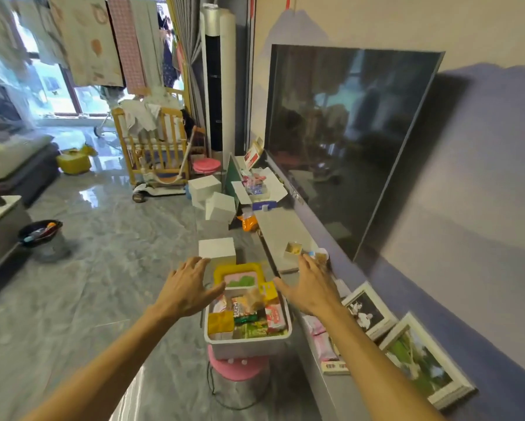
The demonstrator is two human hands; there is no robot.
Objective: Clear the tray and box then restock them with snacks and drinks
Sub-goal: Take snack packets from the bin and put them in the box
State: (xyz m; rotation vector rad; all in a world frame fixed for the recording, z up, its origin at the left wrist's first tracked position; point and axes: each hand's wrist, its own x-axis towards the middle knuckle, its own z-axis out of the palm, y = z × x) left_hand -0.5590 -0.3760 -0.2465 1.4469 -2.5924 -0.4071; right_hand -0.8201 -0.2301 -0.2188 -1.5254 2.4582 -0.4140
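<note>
**Both hands spread on either side of the filled snack box**

Head view. The white box [249,344] stands low in the centre of the frame on a pink stool [237,367], packed to its rim with mixed snack packets [255,317]. At the box's far end lies the yellow tray [220,270], carrying a pink and green item [241,281]. Whether the tray rests on the box's contents or just behind them cannot be told.

The left hand [188,290] hangs palm down, just left of the box's far corner. Its fingers are spread and straight, and the thumb reaches toward the tray's near left edge. The right hand [311,287] mirrors it just right of the box, fingers likewise spread, above the edge of the grey console [282,229]. The box and tray therefore lie between the two hands, slightly below them. Contact with either one cannot be made out.

Just beyond the right fingertips, a small white container [293,250] with yellow contents sits on the console. A television [340,141] fills the upper right of the frame. Two framed pictures [367,311] lean against the wall at lower right. A white cube [217,249] stands on the floor just beyond the tray.
</note>
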